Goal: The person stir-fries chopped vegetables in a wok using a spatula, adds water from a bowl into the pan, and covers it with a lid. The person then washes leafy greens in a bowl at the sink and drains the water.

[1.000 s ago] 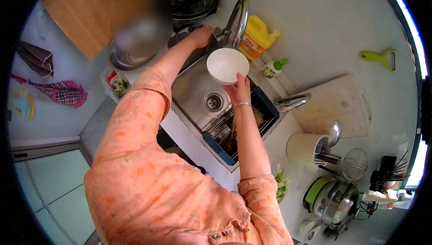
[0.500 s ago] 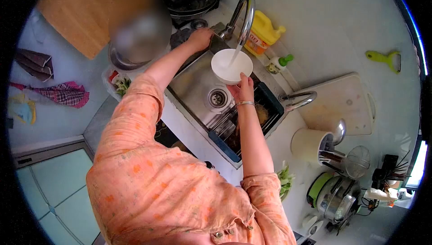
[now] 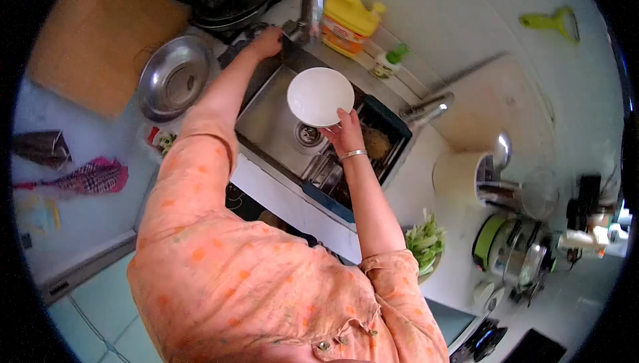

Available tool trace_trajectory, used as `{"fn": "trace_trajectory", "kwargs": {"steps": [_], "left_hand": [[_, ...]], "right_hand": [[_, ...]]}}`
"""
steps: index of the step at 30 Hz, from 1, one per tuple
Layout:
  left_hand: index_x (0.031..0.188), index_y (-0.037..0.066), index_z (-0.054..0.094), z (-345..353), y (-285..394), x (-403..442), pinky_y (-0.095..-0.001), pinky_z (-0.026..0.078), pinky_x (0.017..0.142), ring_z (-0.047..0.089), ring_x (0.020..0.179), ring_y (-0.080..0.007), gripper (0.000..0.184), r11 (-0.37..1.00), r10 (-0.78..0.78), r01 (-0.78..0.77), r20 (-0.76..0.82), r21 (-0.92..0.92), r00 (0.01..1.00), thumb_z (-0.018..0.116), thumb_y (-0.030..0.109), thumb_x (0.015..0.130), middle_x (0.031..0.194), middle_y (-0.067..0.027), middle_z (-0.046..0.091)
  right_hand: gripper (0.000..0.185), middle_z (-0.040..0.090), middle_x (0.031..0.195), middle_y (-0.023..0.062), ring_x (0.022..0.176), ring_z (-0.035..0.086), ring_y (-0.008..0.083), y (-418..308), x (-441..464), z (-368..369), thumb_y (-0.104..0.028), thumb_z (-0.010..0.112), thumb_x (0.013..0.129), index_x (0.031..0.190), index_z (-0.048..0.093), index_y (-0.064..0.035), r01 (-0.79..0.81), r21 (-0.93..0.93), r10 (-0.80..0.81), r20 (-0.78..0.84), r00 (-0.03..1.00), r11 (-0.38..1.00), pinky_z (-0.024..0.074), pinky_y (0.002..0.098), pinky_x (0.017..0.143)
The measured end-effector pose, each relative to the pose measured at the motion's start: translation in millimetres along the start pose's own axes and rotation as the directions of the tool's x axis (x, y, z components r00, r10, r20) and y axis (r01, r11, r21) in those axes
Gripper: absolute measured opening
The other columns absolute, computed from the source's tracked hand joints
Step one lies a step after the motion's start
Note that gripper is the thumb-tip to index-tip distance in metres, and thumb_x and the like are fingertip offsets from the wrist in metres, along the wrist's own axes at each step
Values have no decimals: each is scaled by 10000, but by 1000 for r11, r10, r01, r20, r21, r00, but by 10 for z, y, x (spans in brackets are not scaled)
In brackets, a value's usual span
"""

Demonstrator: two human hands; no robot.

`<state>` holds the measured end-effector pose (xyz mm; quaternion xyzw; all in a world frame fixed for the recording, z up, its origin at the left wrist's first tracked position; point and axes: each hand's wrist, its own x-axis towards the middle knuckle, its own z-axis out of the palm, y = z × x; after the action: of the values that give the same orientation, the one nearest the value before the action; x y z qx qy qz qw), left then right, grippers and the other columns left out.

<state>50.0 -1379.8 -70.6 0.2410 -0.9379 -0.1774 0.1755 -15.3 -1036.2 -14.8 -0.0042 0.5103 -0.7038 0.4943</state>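
Bowl [image 3: 319,93]: round, white and smooth, it was held in the air above the rectangular stainless-steel sink [image 3: 265,122], its mouth turned up toward the head camera.
Right hand [image 3: 347,134]: it was closed on the bowl's near edge, thumb over the rim and fingers beneath; a slim silver-coloured bracelet [image 3: 353,154] circled the wrist.
Left hand [image 3: 267,42]: it reached to the base of the curved chrome tap [image 3: 311,3] at the sink's far edge; its fingertips were partly hidden, so whether it gripped anything could not be told.
Basin: a round metal drain [image 3: 308,134] showed just past the bowl's rim, and a metal-barred rack with dark blue-green ends [image 3: 387,116] sat at one side, partly covered by the right forearm.
Ledge: a yellow plastic jug with an orange label [image 3: 349,22] stood near the tap, next to a small bottle with a green top [image 3: 388,63]; a second, lower chrome tap [image 3: 431,106] was farther along.
Counter: a shallow round steel dish [image 3: 174,73] lay beyond the left forearm, while pale-green leafy vegetables [image 3: 425,243] lay beside the right sleeve, which was orange and patterned.
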Motion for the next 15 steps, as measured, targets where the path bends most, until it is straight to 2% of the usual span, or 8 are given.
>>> {"fn": "trace_trajectory", "kwargs": {"steps": [2, 3, 4, 5, 7, 8, 11, 15], "left_hand": [[835, -32, 583, -203, 335, -26, -450, 450, 725, 551, 823, -418, 231, 999, -40, 44, 325, -5, 945, 531, 170, 737, 886, -237, 583], [882, -17, 577, -43, 383, -203, -414, 462, 642, 586, 717, -343, 288, 989, 19, 6, 163, -148, 986, 539, 256, 796, 821, -186, 610], [942, 23, 573, -229, 732, -292, -347, 462, 602, 581, 686, -214, 341, 889, -117, 316, 502, -332, 857, 519, 346, 848, 786, -101, 617], [974, 65, 568, -248, 987, -539, -285, 452, 583, 545, 667, -130, 335, 730, -60, 430, 577, -531, 814, 505, 377, 869, 773, -37, 595], [1139, 69, 529, -414, 1703, -1041, -323, 511, 699, 617, 842, -169, 430, 344, 148, 610, 682, -714, 716, 481, 404, 873, 1007, -77, 623], [1214, 63, 479, -495, 1999, -1256, -366, 525, 734, 617, 916, -202, 498, 303, 146, 780, 835, -548, 530, 417, 434, 888, 1089, -105, 598], [1310, 53, 321, -609, 2906, -2054, -335, 559, 640, 622, 896, -268, 606, 229, 371, 805, 814, -547, 447, 382, 479, 884, 1122, -148, 562], [1352, 59, 205, -556, 3926, -2687, -348, 568, 654, 609, 909, -286, 791, 47, 449, 800, 728, -599, 519, 610, 429, 783, 1196, -163, 487]], "right_hand": [[587, 483, 1157, 121, 941, 566, 238, -5, -180, -175, -229, 534, 841, 1321, 217, -111, 3, 13, -4, 44, 999, 1000, 532, 390, 680], [604, 465, 1186, 128, 977, 549, 251, -9, -278, -305, -222, 537, 843, 1331, 203, -102, -23, -14, 24, 30, 999, 1000, 525, 412, 701], [610, 469, 1180, 133, 974, 552, 272, -82, -481, -332, -208, 547, 837, 1326, 204, -84, 42, 26, -42, 11, 999, 999, 528, 422, 700], [596, 469, 1177, 140, 962, 560, 291, -171, -703, -374, -197, 551, 833, 1309, 218, -62, 34, 4, -34, -1, 999, 999, 535, 425, 684], [485, 492, 1117, 107, 908, 578, 247, -147, -1034, -632, -218, 537, 830, 1242, 307, -107, 95, -3, -95, -22, 995, 995, 538, 395, 648], [497, 494, 1109, 108, 920, 572, 242, -197, -1300, -708, -238, 543, 828, 1245, 308, -106, 98, -6, -99, -17, 995, 995, 536, 403, 657], [532, 496, 1098, 111, 963, 544, 225, -182, -2073, -1091, -299, 556, 821, 1250, 314, -100, 97, 16, -97, 13, 995, 995, 528, 415, 697], [537, 497, 1115, 111, 987, 538, 217, -159, -3137, -1606, -346, 542, 832, 1248, 320, -90, 155, 34, -153, -63, 986, 987, 519, 387, 726]]}}
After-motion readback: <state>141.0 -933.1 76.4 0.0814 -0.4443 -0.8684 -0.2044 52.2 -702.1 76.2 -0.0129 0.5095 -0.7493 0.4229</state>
